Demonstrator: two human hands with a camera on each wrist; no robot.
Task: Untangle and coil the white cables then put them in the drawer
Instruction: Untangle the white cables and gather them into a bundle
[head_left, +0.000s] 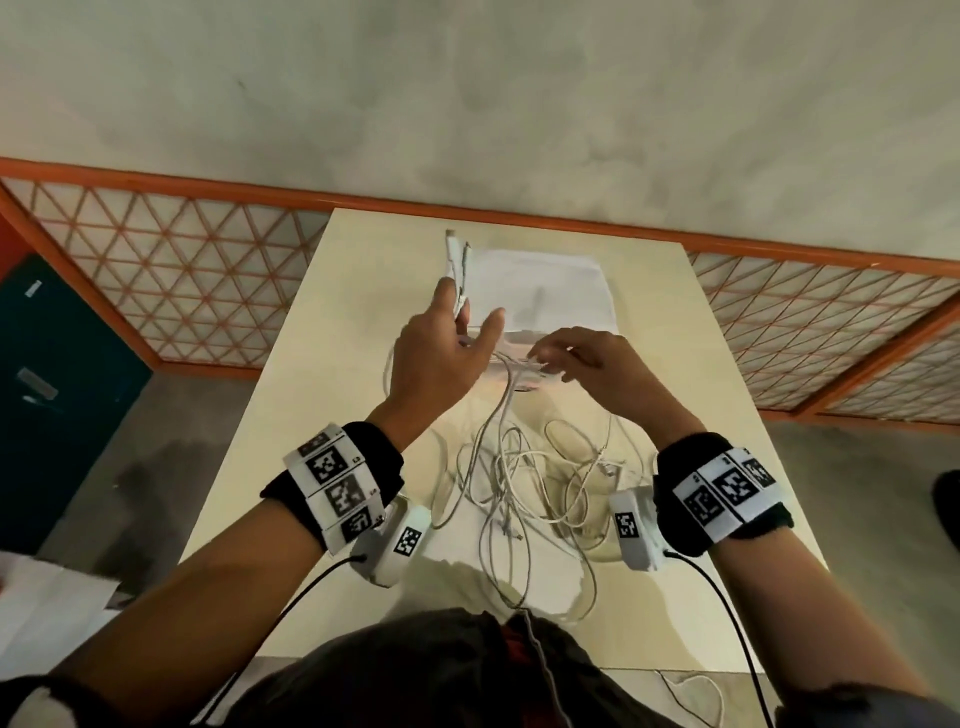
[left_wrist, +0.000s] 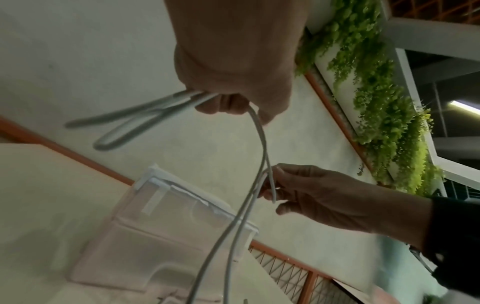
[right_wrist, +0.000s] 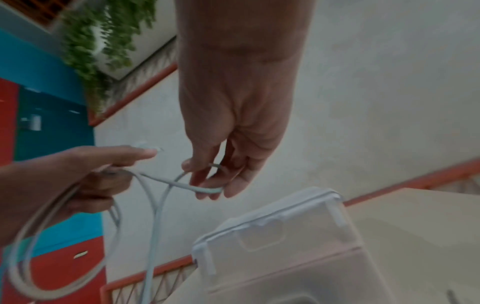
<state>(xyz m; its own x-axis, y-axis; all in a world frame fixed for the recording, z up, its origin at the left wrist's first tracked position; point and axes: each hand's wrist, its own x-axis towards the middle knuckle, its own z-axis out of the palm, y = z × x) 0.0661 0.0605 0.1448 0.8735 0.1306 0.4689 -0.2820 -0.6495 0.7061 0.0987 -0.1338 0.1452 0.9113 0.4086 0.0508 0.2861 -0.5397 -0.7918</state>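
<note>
A tangle of white cables lies on the cream table close to me. My left hand is raised over it and grips folded loops of one white cable, whose plug ends stick up past the fingers. My right hand pinches a loop of the same cable between thumb and fingers, a short way right of the left hand. Strands hang from both hands down to the tangle. The translucent white drawer box stands behind the hands.
An orange railing with lattice panels runs behind the table. A teal and red cabinet stands at the left. Green hanging plants show in the left wrist view. Black camera leads trail from both wrists.
</note>
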